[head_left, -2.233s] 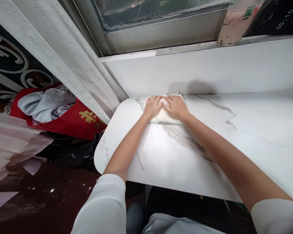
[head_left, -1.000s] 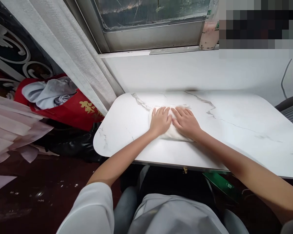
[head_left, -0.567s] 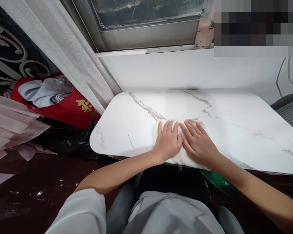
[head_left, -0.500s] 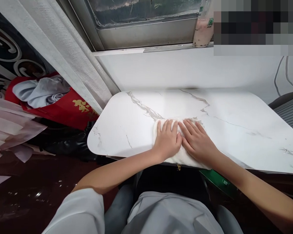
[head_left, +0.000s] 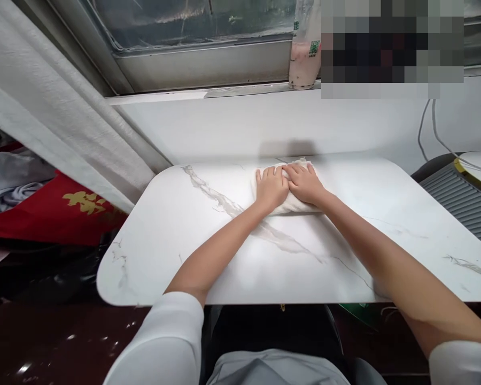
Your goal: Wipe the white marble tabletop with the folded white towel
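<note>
A folded white cloth lies on the white, marble-veined tabletop, close to its far edge. My left hand rests flat on the cloth's left part, fingers pointing toward the wall. Beside it my right hand presses flat on the right part, its fingers stretched out and slightly apart. The hands touch where they meet in the middle. Both are open, and the palms are hidden against the cloth. Both arms reach forward across the table.
A bottle or cup of pinkish drink stands on the window sill. Left hangs a pale curtain, with a red bag of cloths behind it. Right are a grey ribbed object and cables. A pixelated patch hides the upper right.
Both hands have pushed the cloth away from me, from the table's near edge to near the far edge. The camera view has also shifted.
</note>
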A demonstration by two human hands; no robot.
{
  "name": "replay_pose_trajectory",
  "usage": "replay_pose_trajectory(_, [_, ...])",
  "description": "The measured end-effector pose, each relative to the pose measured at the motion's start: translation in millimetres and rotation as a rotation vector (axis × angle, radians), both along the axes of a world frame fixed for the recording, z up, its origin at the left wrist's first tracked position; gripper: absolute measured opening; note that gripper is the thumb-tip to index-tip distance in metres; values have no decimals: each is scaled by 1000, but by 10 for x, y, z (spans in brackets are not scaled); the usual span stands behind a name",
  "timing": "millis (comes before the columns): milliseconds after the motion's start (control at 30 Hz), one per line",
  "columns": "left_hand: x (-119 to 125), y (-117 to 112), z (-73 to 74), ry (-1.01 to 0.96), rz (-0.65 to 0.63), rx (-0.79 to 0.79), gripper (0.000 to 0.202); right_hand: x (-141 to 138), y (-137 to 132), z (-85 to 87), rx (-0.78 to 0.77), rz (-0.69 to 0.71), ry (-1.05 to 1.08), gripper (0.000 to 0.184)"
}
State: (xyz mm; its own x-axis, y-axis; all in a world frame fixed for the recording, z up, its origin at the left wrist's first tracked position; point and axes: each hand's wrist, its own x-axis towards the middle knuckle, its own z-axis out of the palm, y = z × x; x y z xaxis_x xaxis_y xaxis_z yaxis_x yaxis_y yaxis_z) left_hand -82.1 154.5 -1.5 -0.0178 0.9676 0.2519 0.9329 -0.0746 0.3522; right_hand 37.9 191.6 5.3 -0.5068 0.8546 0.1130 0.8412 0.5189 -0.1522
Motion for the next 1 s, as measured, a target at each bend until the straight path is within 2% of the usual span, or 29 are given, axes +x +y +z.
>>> replay_pose_trajectory(100, [46,333,-22,-2,-5,30,43,66,331,-74,83,0,110,53])
replay_pose_trajectory(233, [92,660,-37,0,-21,52,42,115,607,-114,149,-61,195,49])
replay_pose_trajectory(333, [105,779,-21,5,-10,49,42,104,701,-108,163,-107,205,47])
replay_pose_trajectory(433, [107,793,-1,11,9,38,44,90,723,-111,179,-112,199,46])
replay_pose_trajectory(600, [124,694,1,19,1,23,47,119,640,-145,187,-93,165,50])
replay_pose_trajectory(733, [178,529,1,33,-30,-26,51,194,440,-154,151,-82,132,55])
replay_pose_trajectory(867, [276,225,8,39,-50,-57,52,309,98,-129,116,-110,54,57])
replay_pose_trajectory(1000, [402,-197,3,13,-52,-74,53,456,-344,-95,113,-114,-20,58])
